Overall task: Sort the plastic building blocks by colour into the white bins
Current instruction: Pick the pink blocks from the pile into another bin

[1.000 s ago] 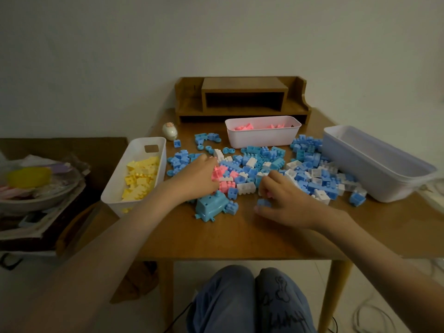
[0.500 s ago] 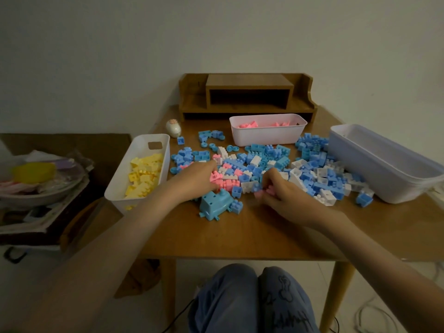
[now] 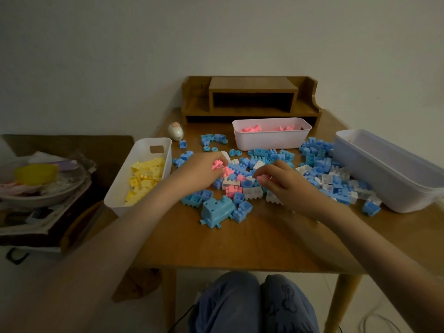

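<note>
A spread of blue, white and pink blocks (image 3: 269,169) covers the middle of the wooden table (image 3: 240,241). My left hand (image 3: 199,171) rests in the pile with its fingers closed on pink blocks (image 3: 217,164). Just right of it, my right hand (image 3: 286,186) pinches a pink block (image 3: 263,177) at its fingertips. More pink blocks (image 3: 231,190) lie between the hands. The left bin (image 3: 144,150) holds yellow blocks (image 3: 145,179). The back bin (image 3: 271,140) holds pink blocks. The large right bin (image 3: 394,179) shows little of its inside.
A big blue toy piece (image 3: 217,210) lies at the pile's near edge. A wooden shelf (image 3: 252,99) stands at the back against the wall, with a small egg-shaped object (image 3: 175,131) to its left. A cluttered low surface with a plate (image 3: 43,186) lies left of the table.
Both hands have crept forward into the pile and picked pink blocks out of it; the left hand now shows pink pieces in its fingers. The camera has tilted slightly.
</note>
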Available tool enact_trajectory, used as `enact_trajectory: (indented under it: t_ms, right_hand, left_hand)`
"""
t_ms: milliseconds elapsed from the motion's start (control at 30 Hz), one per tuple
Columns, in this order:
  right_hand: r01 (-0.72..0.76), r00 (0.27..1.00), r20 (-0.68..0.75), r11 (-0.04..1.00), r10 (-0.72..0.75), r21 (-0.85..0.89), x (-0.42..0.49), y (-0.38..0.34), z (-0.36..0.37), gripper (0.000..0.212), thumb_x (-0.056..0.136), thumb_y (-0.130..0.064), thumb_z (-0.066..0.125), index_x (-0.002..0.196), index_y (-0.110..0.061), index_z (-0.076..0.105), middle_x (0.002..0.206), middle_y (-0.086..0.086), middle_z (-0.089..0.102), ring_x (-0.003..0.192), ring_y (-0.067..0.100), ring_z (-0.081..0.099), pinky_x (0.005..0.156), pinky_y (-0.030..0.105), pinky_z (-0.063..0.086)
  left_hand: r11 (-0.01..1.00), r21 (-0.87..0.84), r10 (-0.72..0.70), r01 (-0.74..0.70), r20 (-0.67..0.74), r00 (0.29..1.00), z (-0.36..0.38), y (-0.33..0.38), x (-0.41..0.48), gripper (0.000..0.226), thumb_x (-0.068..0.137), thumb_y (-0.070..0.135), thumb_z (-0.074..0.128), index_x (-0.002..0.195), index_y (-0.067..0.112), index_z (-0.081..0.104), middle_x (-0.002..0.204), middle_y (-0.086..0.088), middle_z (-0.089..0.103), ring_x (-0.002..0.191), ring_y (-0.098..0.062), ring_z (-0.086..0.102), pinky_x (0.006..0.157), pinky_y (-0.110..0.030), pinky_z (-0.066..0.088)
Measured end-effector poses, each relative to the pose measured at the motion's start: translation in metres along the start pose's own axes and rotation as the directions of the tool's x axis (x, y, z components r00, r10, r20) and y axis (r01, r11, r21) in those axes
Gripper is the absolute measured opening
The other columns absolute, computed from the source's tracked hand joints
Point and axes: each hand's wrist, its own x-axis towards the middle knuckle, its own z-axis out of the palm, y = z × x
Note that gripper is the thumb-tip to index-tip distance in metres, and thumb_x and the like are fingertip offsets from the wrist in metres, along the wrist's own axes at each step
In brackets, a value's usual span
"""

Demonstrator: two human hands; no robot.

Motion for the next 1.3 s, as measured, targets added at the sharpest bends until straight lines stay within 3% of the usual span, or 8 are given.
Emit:
enact_trajectory:
  t_ms: [133, 333, 467, 667, 767, 967, 1167, 1300]
  right_hand:
    - [0.050, 0.992, -0.110, 0.997, -0.057, -0.061, 0.023, 0.007, -0.018, 0.021, 0.097, -0.030, 0.044, 0.115, -0.023, 0.052, 0.106, -0.007, 0.046, 0.087, 0.002, 0.046, 0.069, 0.009, 0.036]
    - [-0.060, 0.931, -0.363, 0.997, 0.038, -0.050, 0.091, 0.057, -0.052, 0.027, 0.097, -0.021, 0.046, 0.122, -0.013, 0.051, 0.114, 0.006, 0.052, 0.093, 0.011, 0.050, 0.077, 0.020, 0.037]
    - [-0.196, 0.865, -0.472, 0.981, 0.172, -0.002, 0.143, 0.090, -0.064, 0.028, 0.095, -0.016, 0.043, 0.118, -0.005, 0.053, 0.119, 0.013, 0.049, 0.105, 0.023, 0.050, 0.083, 0.025, 0.036]
    - [-0.309, 0.938, -0.208, 0.939, 0.276, -0.148, 0.179, 0.108, -0.046, 0.057, 0.094, -0.024, 0.050, 0.145, -0.010, 0.027, 0.149, 0.013, 0.031, 0.133, 0.029, 0.036, 0.106, 0.042, 0.033]
    - [-0.313, 0.930, -0.249, 0.937, 0.269, -0.154, 0.179, 0.116, -0.042, 0.054, 0.094, -0.021, 0.048, 0.143, -0.008, 0.031, 0.147, 0.013, 0.035, 0.130, 0.031, 0.041, 0.104, 0.046, 0.035]
    - [-0.133, 0.963, -0.250, 0.983, 0.097, -0.130, 0.153, 0.073, -0.043, 0.047, 0.092, -0.015, 0.052, 0.137, -0.009, 0.039, 0.134, 0.012, 0.046, 0.120, 0.026, 0.048, 0.097, 0.037, 0.041]
    - [0.073, 0.994, 0.092, 0.990, -0.062, -0.118, 0.097, 0.008, -0.017, 0.029, 0.094, -0.014, 0.051, 0.122, -0.021, 0.054, 0.111, -0.002, 0.058, 0.099, 0.014, 0.056, 0.082, 0.021, 0.043]
    - [0.107, 0.942, 0.333, 0.974, -0.035, -0.199, 0.079, -0.003, 0.007, 0.034, 0.095, -0.013, 0.048, 0.127, -0.025, 0.054, 0.124, 0.000, 0.053, 0.113, 0.018, 0.051, 0.089, 0.022, 0.037]
  left_hand:
    - [1.000, -0.011, 0.001, -0.001, 0.018, 1.000, -0.010, 0.009, 0.020, 0.025, 0.093, 0.028, 0.057, 0.117, 0.024, 0.058, 0.124, -0.001, 0.057, 0.098, -0.014, 0.055, 0.072, -0.024, 0.040]
    - [0.998, -0.044, 0.038, -0.037, 0.010, 0.999, -0.028, 0.037, 0.077, 0.015, 0.092, 0.023, 0.058, 0.107, 0.019, 0.058, 0.098, 0.003, 0.056, 0.074, -0.008, 0.056, 0.056, -0.021, 0.042]
    - [1.000, 0.005, 0.025, -0.025, -0.073, 0.997, -0.012, 0.054, 0.141, 0.023, 0.094, 0.020, 0.054, 0.116, 0.014, 0.057, 0.115, -0.005, 0.058, 0.098, -0.019, 0.057, 0.069, -0.026, 0.043]
    - [0.998, 0.058, 0.005, -0.006, 0.019, 1.000, 0.033, 0.059, 0.215, 0.036, 0.097, 0.026, 0.049, 0.129, 0.012, 0.046, 0.127, -0.011, 0.051, 0.112, -0.028, 0.053, 0.090, -0.038, 0.046]
    - [0.996, 0.084, 0.006, -0.015, 0.102, 0.995, 0.043, 0.057, 0.222, 0.055, 0.099, 0.036, 0.044, 0.143, 0.007, 0.030, 0.143, -0.016, 0.038, 0.126, -0.032, 0.043, 0.096, -0.038, 0.039]
    - [0.998, -0.052, 0.039, -0.047, -0.151, 0.988, 0.019, 0.056, 0.185, 0.056, 0.100, 0.040, 0.034, 0.148, 0.017, 0.017, 0.154, -0.008, 0.014, 0.141, -0.029, 0.018, 0.111, -0.044, 0.024]
    - [0.914, 0.405, -0.044, -0.006, 0.113, 0.993, -0.018, 0.029, 0.109, 0.037, 0.098, 0.029, 0.039, 0.134, 0.018, 0.039, 0.138, -0.011, 0.038, 0.126, -0.031, 0.037, 0.102, -0.044, 0.032]
    - [0.840, 0.543, -0.166, 0.004, 0.249, 0.954, -0.026, 0.003, 0.049, 0.056, 0.092, 0.038, 0.053, 0.139, 0.018, 0.030, 0.141, -0.013, 0.029, 0.129, -0.032, 0.033, 0.103, -0.044, 0.032]
